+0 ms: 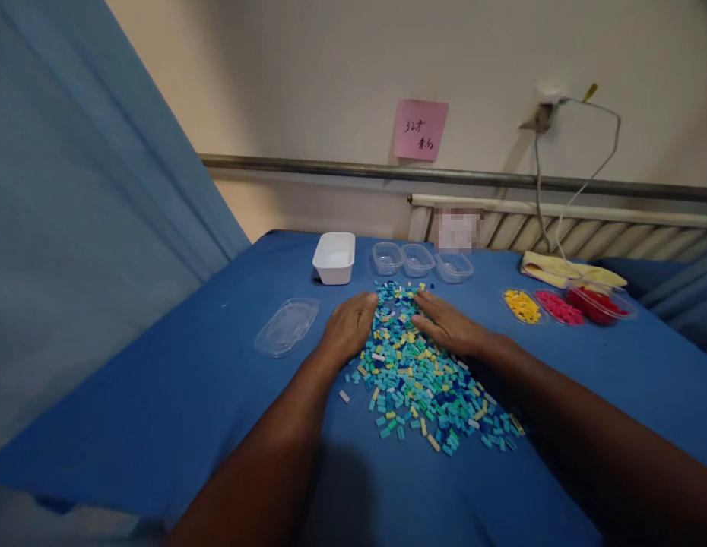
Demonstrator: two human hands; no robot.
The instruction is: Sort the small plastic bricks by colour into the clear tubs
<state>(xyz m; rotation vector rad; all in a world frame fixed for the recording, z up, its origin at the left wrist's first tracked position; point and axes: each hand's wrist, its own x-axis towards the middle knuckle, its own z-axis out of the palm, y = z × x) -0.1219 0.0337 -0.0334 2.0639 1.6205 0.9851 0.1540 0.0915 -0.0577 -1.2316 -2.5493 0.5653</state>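
Note:
A spread of small plastic building bricks (422,372), mostly turquoise and blue with some yellow, green and white, lies on the blue cloth (228,456). At the far left side of the spread rests my left hand (349,325), its fingers extended and lying along the bricks' edge. Opposite it, my right hand (448,323) touches the bricks with fingers stretched out and the thumb apart. Neither hand grips anything. Between the hands the bricks form a narrower band, which widens toward me.
Behind the bricks stand a white tub (334,262) and three clear containers (417,260). A clear lid (288,327) lies left. On the right are yellow pieces (522,305), pink pieces (559,308), a container of red pieces (598,302) and a yellow cloth (570,270).

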